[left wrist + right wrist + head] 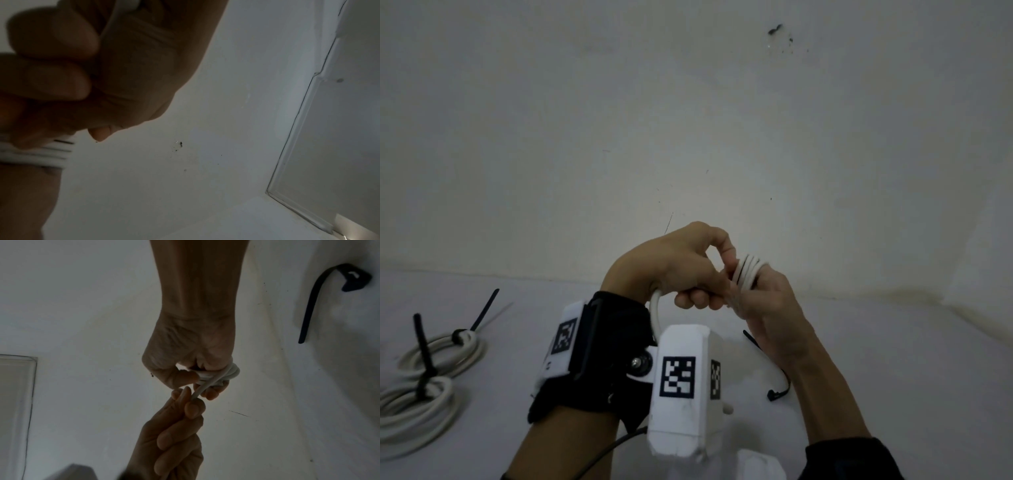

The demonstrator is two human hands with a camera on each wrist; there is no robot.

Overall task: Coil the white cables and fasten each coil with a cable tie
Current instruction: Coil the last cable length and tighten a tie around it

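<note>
Two tied coils (pixel 431 370) lie on the table at the left. The left hand (pixel 674 270) grips the white cable (pixel 748 274) and winds it around the right hand (pixel 767 308), whose fingers hold the loops. A loose black cable tie (pixel 779 390) waits just beside the right forearm, so this coil is not yet fastened.

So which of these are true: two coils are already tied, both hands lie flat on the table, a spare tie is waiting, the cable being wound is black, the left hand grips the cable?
1. Two coils are already tied: true. The finished coils lie on the table, each with a black tie.
2. Both hands lie flat: false. The left hand and right hand are raised, working together.
3. A spare tie waits: true. A loose cable tie lies beside the right forearm.
4. The cable is black: false. It is a white cable, looped round the right hand's fingers.
5. The left hand grips the cable: true.
</note>
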